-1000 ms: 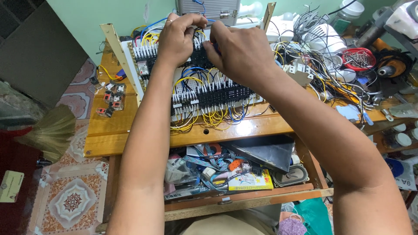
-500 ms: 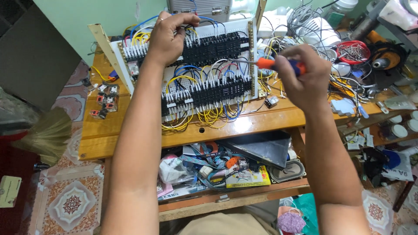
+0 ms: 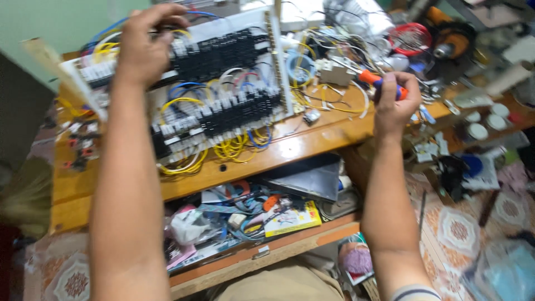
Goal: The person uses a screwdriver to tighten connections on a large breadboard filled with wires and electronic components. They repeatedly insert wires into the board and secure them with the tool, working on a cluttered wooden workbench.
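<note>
My left hand (image 3: 146, 45) rests at the top left of a white wiring panel (image 3: 234, 33), its fingers pinching wires there. The panel carries two rows of black terminal blocks (image 3: 223, 108) with yellow, blue and white wires (image 3: 234, 149) looping out of them. It lies tilted on a wooden workbench (image 3: 290, 147). My right hand (image 3: 394, 103) is off to the right of the panel, closed around a screwdriver with an orange and blue handle (image 3: 372, 78), its tip pointing left toward loose wires.
A tangle of wires, a red wire spool (image 3: 411, 38) and small parts crowd the bench's right end. The lower shelf (image 3: 262, 253) holds tools, bags and a yellow booklet (image 3: 292, 220). A patterned floor (image 3: 473, 234) with clutter lies to the right.
My right hand left the panel's top, took up the orange-handled screwdriver and has moved out to the right. The left hand stays at the panel's top left. The view shifted left.
</note>
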